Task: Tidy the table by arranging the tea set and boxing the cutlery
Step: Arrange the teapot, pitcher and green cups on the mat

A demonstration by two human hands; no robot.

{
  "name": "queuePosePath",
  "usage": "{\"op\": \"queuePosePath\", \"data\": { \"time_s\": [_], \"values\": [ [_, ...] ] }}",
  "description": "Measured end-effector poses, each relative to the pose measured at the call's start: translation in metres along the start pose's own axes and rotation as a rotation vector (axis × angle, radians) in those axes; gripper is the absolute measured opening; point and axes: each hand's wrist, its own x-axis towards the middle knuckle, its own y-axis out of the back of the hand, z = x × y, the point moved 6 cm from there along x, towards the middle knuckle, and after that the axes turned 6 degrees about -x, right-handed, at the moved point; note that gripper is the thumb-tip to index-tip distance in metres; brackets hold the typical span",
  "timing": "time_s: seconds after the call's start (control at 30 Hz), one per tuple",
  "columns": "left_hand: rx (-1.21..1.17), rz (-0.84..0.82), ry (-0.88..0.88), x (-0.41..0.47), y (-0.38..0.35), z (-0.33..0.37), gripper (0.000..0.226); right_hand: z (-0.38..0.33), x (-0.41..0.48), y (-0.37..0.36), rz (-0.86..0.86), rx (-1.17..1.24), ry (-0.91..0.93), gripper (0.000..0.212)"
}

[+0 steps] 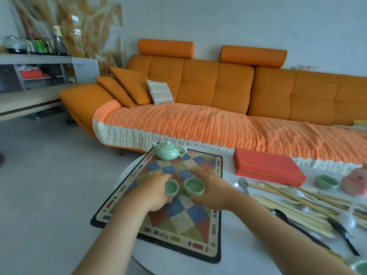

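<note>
Orange sofa behind, white round worktop (pixel 248 245) below. Clasps pale-green ceramic teacup (pixel 171 188) in left grip (pixel 153 192), its twin (pixel 194 187) in right grip (pixel 212 192), mid chequered cloth mat (pixel 178 221). Leaves, seemingly, third teacup (pixel 326 181), wooden chopsticks (pixel 294 207), metal spoons (pixel 243 184) unboxed toward right edge by closed red box (pixel 266 165).

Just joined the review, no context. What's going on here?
A person is arranging a tea set. The left hand grips the left cup and the right hand holds the right cup, side by side over the checkered mat, with the teapot at its far corner. A third cup sits off the mat, far right. Chopsticks and spoons lie loose on the table; the red box is closed.
</note>
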Motion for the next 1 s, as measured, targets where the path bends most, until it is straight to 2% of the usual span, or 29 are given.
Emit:
{"op": "queuePosePath", "data": {
  "time_s": [0.1, 0.2, 0.4, 0.5, 0.57, 0.73, 0.9, 1.0],
  "values": [
    [-0.036, 0.032, 0.054, 0.009, 0.002, -0.007, 0.076, 0.0, 0.007, -0.004, -0.001, 0.028, -0.014, 0.081],
    [-0.053, 0.071, 0.086, 0.019, 0.007, -0.018, 0.079, -0.008, 0.019, -0.007, 0.009, 0.069, -0.027, 0.077],
    [-0.183, 0.297, 0.109, 0.033, 0.023, -0.047, 0.071, -0.028, 0.05, -0.017, 0.111, 0.255, -0.09, 0.073],
    [-0.285, 0.416, 0.103, 0.04, 0.028, -0.063, 0.04, -0.03, 0.062, -0.022, 0.157, 0.34, -0.126, 0.075],
    [-0.305, 0.432, 0.089, 0.045, 0.029, -0.071, 0.028, -0.028, 0.066, -0.026, 0.202, 0.351, -0.141, 0.075],
    [-0.324, 0.509, 0.105, 0.05, 0.03, -0.083, 0.047, -0.026, 0.079, -0.029, 0.259, 0.343, -0.18, 0.064],
    [-0.314, 0.482, 0.122, 0.056, 0.028, -0.082, 0.038, -0.029, 0.089, -0.03, 0.212, 0.234, -0.232, 0.068],
    [-0.275, 0.411, 0.151, 0.056, 0.029, -0.08, 0.052, -0.029, 0.088, -0.028, 0.169, 0.194, -0.207, 0.077]
  ]
}}
